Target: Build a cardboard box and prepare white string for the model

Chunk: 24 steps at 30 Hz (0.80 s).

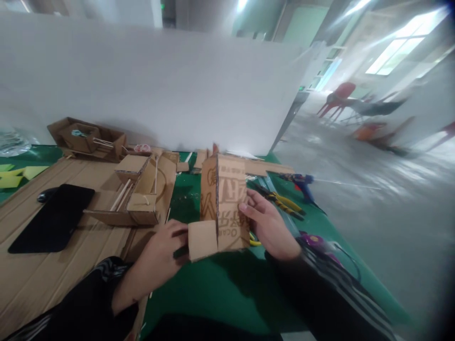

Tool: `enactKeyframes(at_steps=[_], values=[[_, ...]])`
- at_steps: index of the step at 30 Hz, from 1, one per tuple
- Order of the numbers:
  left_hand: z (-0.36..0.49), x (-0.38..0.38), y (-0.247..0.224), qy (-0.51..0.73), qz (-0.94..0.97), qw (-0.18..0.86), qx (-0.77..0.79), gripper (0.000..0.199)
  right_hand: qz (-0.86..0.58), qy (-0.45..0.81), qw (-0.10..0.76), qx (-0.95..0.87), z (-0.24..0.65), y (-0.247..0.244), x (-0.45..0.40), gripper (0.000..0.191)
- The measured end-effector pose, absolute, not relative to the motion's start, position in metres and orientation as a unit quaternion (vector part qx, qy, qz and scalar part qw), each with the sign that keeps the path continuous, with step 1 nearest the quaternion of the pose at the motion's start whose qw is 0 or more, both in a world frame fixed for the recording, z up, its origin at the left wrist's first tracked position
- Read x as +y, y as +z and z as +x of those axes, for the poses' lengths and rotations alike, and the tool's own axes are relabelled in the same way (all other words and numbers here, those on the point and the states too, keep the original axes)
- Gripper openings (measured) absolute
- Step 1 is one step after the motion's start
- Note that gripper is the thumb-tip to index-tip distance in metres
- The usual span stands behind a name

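Between both hands, raised over the green tabletop, is a folded cardboard piece (232,203) with brown printed characters and a small square flap (202,238) at its lower left. My right hand (268,222) grips its right edge, thumb on the printed face and fingers behind. At the lower left, my left hand (167,251) has its fingers curled round the edge by the flap; its fingertips are partly hidden. Left of this piece, a cardboard construction (142,189) with thin wooden sticks rests on flat cardboard.
Pliers (284,203) and a blue glue gun (302,184) lie to the right, near a purple tool (314,239). A black tablet-like pad (53,218) lies on the cardboard sheet (21,279). An open cardboard box (88,139) stands before the white partition (159,85).
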<state>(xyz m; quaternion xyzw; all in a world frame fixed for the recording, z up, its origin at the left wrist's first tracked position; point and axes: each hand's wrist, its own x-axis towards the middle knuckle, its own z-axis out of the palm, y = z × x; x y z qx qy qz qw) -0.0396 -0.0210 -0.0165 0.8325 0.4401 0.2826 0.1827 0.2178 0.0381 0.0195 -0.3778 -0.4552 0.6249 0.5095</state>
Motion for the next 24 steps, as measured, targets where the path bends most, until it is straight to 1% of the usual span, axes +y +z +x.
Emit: enactKeyframes(at_steps=[4, 8, 12, 14, 17, 18, 20, 24], values=[[-0.048, -0.012, -0.026, 0.263, 0.802, 0.17, 0.509, 0.045, -0.368, 0.563, 0.528, -0.518, 0.22, 0.015, 0.036, 0.029], [-0.05, -0.018, -0.028, 0.26, 0.788, 0.171, 0.531, 0.051, -0.381, 0.529, 0.52, -0.551, 0.22, 0.009, 0.029, 0.024], [-0.049, -0.027, -0.02, 0.251, 0.793, 0.197, 0.52, 0.058, -0.378, 0.52, 0.505, -0.575, 0.223, 0.001, 0.018, 0.022], [-0.048, -0.028, -0.019, 0.234, 0.805, 0.191, 0.51, 0.05, -0.386, 0.505, 0.496, -0.591, 0.224, -0.004, 0.012, 0.022], [-0.046, -0.026, -0.023, 0.207, 0.821, 0.158, 0.507, 0.028, -0.404, 0.465, 0.479, -0.625, 0.226, -0.012, 0.007, 0.026], [-0.046, -0.025, -0.026, 0.201, 0.823, 0.15, 0.51, 0.023, -0.407, 0.451, 0.475, -0.637, 0.226, -0.014, 0.007, 0.028], [-0.044, -0.024, -0.029, 0.197, 0.82, 0.143, 0.519, 0.021, -0.41, 0.427, 0.466, -0.658, 0.227, -0.015, 0.007, 0.028], [-0.04, -0.022, -0.032, 0.188, 0.81, 0.132, 0.54, 0.022, -0.424, 0.41, 0.444, -0.674, 0.225, -0.012, 0.008, 0.029]])
